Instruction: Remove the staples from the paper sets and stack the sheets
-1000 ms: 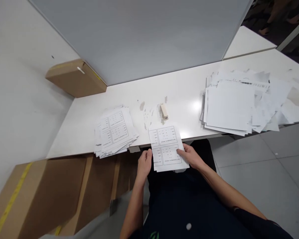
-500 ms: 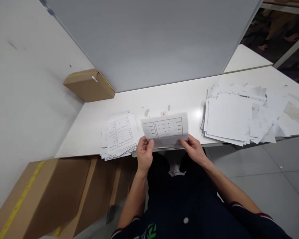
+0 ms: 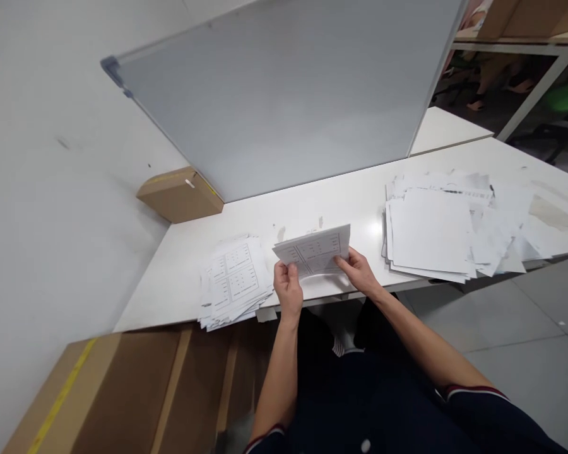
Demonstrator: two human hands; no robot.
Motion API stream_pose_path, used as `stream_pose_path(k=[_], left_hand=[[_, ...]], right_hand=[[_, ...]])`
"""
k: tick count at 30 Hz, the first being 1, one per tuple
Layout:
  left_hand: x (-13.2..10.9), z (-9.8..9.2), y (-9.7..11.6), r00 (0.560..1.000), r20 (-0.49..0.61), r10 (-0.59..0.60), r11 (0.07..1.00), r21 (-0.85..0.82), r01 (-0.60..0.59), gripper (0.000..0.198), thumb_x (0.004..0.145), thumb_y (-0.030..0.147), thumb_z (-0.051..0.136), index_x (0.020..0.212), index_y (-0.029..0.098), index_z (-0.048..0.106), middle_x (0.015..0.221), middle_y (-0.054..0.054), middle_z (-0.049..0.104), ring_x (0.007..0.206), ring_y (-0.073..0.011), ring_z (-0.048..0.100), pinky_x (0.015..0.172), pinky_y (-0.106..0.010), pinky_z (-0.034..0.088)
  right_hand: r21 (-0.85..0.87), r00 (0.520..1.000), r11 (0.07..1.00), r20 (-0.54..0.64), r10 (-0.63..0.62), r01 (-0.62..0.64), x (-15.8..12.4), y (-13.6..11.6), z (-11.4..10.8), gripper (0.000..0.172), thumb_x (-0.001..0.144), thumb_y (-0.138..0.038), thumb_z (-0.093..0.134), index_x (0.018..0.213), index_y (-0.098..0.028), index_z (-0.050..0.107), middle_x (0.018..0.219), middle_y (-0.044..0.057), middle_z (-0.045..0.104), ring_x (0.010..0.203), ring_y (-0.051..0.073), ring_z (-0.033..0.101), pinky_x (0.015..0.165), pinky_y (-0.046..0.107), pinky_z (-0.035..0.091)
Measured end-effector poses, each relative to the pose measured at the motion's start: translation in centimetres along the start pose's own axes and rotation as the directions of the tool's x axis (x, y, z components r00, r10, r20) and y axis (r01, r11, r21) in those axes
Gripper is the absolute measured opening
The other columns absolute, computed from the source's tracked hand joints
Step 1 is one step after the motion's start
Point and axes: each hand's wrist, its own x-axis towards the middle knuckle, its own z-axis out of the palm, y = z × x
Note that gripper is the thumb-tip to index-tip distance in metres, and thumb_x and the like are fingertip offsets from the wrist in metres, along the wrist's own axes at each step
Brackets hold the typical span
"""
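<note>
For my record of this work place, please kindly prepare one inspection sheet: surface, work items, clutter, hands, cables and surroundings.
Surface: white table, with brownish marks.
Work items: printed sheets, held tilted above the front of the table; the small print cannot be read.
Clutter: uneven paper stack on the left, reaching the front edge; loose paper pile spread on the right.
Hands: left hand and right hand each grip one side of the sheets.
Cables: nothing seen.
Surroundings: grey board behind the table; small cardboard box at the back left; larger cardboard boxes at the lower left.
</note>
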Motion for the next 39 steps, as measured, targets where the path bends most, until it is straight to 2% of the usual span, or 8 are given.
stream_pose_path(k=[8,12,17,20,26,32,36,39], left_hand=[[0.3,0.2,-0.2,1.0,-0.007,-0.024,0.999,0.026,0.024,0.025,0.083,0.039,0.048,0.096,0.018,0.052,0.092,-0.004,0.059,0.092,-0.0141,0.056,0.085,-0.027,0.042],[0.7,-0.4,0.6,1.0,0.01,-0.027,0.998,0.053,0.026,0.034,0.081,0.04,0.051,0.107,0.019,0.046,0.098,-0.006,0.057,0.096,-0.0145,0.055,0.085,-0.028,0.042],[0.8,-1.6,1.1,0.999,-0.016,0.048,0.979,0.201,-0.044,0.068,0.075,0.038,0.06,0.131,0.026,0.022,0.125,-0.012,0.04,0.108,-0.0174,0.049,0.09,-0.032,0.041],[0.4,-2.2,-0.1,0.998,0.012,0.054,0.949,0.309,-0.055,0.073,0.074,0.039,0.061,0.133,0.028,0.02,0.135,-0.012,0.032,0.119,-0.0207,0.041,0.098,-0.037,0.034],[-0.3,-3.1,-4.2,0.964,0.255,-0.077,0.921,0.389,-0.03,0.029,0.077,0.04,0.055,0.1,0.022,0.059,0.112,-0.008,0.057,0.112,-0.0222,0.047,0.092,-0.039,0.039],[0.4,-2.9,-1.6,0.971,0.213,-0.109,0.969,0.24,0.056,0.024,0.077,0.039,0.056,0.084,0.017,0.061,0.079,-0.003,0.063,0.078,-0.015,0.058,0.074,-0.029,0.045],[1.7,-1.9,0.9,0.98,0.184,-0.078,0.995,0.078,0.064,0.024,0.073,0.035,0.061,0.088,0.016,0.061,0.081,-0.003,0.064,0.077,-0.0136,0.059,0.071,-0.026,0.046],[2.2,-0.8,0.0,0.969,0.216,-0.118,0.986,0.145,0.087,0.029,0.075,0.035,0.058,0.097,0.016,0.059,0.083,-0.004,0.063,0.081,-0.0141,0.059,0.074,-0.027,0.046]], right_hand=[[-0.051,1.0,0.998,0.012,-0.029,0.029,0.0,0.5,0.0,0.03,0.082,-0.036,0.05,0.107,-0.022,0.059,0.102,0.004,0.064,0.094,0.021,0.059,0.084,0.036,0.045],[-0.356,0.991,0.926,0.089,-0.096,0.122,0.7,-3.2,-1.3,0.026,0.086,-0.034,0.042,0.101,-0.021,0.059,0.092,0.003,0.065,0.085,0.02,0.059,0.073,0.031,0.045],[-0.864,0.952,0.423,0.305,0.011,0.272,1.2,-11.5,-2.2,0.02,0.088,-0.021,0.036,0.088,-0.02,0.056,0.07,0.003,0.061,0.061,0.016,0.054,0.056,0.026,0.033],[-0.932,0.928,0.121,0.355,0.11,0.342,1.3,-13.8,-1.4,0.019,0.081,-0.006,0.041,0.085,-0.018,0.055,0.066,0.005,0.06,0.06,0.016,0.054,0.059,0.028,0.029],[-0.91,0.882,-0.046,0.385,0.27,0.411,1.3,-11.8,0.6,0.025,0.074,-0.001,0.049,0.092,-0.016,0.056,0.079,0.01,0.064,0.076,0.022,0.058,0.062,0.03,0.032],[-0.914,0.871,0.124,0.405,0.279,0.385,1.2,-13.0,-1.6,0.021,0.075,-0.003,0.048,0.087,-0.017,0.057,0.065,0.006,0.062,0.061,0.019,0.057,0.055,0.028,0.033],[-0.811,0.903,0.568,0.34,0.261,0.142,0.4,-11.8,-4.9,0.015,0.083,-0.027,0.047,0.08,-0.021,0.06,0.067,0.005,0.064,0.055,0.017,0.056,0.05,0.027,0.037],[-0.508,0.86,0.833,0.304,0.41,-0.217,-1.5,-8.0,-6.8,0.019,0.08,-0.033,0.051,0.084,-0.02,0.064,0.081,0.006,0.068,0.067,0.02,0.063,0.055,0.029,0.047]])
